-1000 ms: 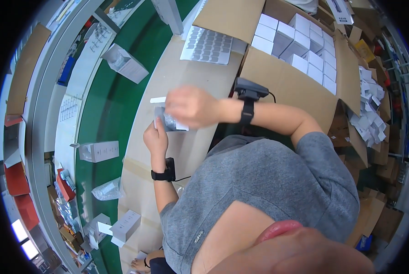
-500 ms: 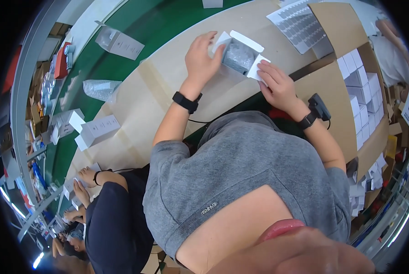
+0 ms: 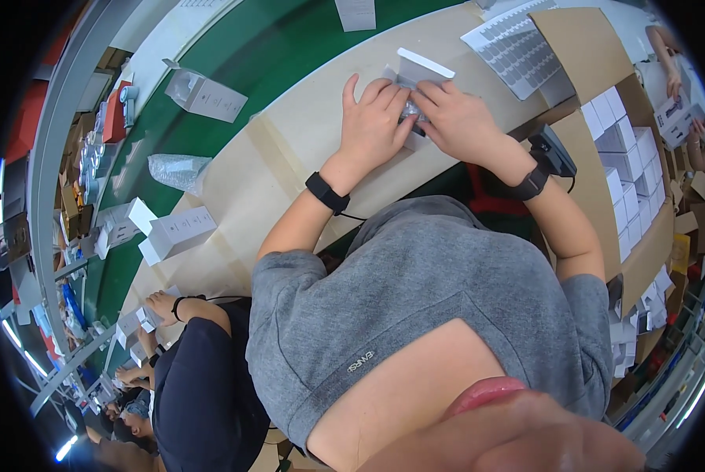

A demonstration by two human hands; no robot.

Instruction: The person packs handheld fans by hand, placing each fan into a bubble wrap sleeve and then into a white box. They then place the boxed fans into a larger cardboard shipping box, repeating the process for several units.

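Observation:
In front of me stands a small white carton [image 3: 425, 68], its lid flap raised at the far side. Clear bubble wrap [image 3: 410, 111] shows in its opening, and what it wraps is hidden. My left hand [image 3: 374, 124] closes over the carton's left side, with fingers bent at the opening and the thumb by the wrap. From the right, my right hand [image 3: 459, 122] also grips the carton, its fingertips at the opening beside the wrap. Both hands cover most of the carton's sides.
A large cardboard box [image 3: 557, 169] full of small white cartons stands at my right, beside a black device [image 3: 553, 149]. A sticker sheet [image 3: 513, 51] lies beyond. White cartons [image 3: 181, 234] and a bubble-wrapped item [image 3: 178, 171] are to the left, near a co-worker's hand [image 3: 162, 305].
Both hands have moved inward from the side flaps to the carton's opening, now covering most of the bubble wrap. Cartons on the green belt at the far side have shifted slightly.

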